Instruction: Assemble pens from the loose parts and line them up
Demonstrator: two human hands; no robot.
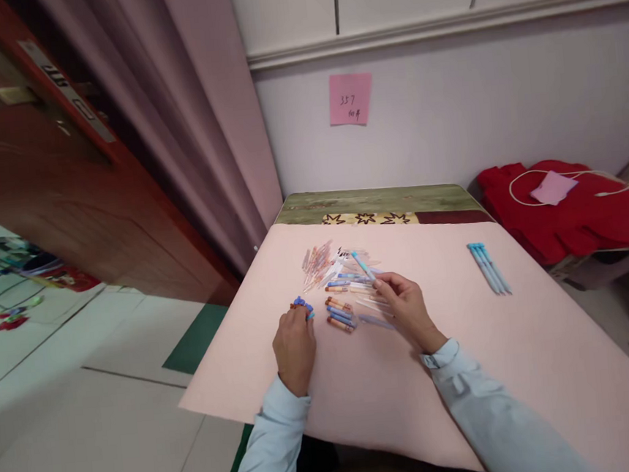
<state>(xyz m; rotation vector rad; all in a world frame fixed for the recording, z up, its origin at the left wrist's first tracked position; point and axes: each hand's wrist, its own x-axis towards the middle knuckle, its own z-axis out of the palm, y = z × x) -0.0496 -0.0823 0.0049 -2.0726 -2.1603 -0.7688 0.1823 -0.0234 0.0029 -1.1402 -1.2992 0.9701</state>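
My left hand (294, 343) rests on the pink table cover (468, 355), fingers closed near several small blue and orange pen caps (301, 305). My right hand (406, 307) pinches a light blue pen (362, 265) that points up and away. Between the hands lie pen parts (341, 314), orange and blue. A loose heap of thin refills and clear barrels (318, 263) lies just beyond them.
Three finished light blue pens (489, 268) lie together at the right of the cover. A red cloth with a white cable (565, 207) sits on a seat to the right. A pink note (350, 98) hangs on the wall. A brown door (38, 165) stands at left.
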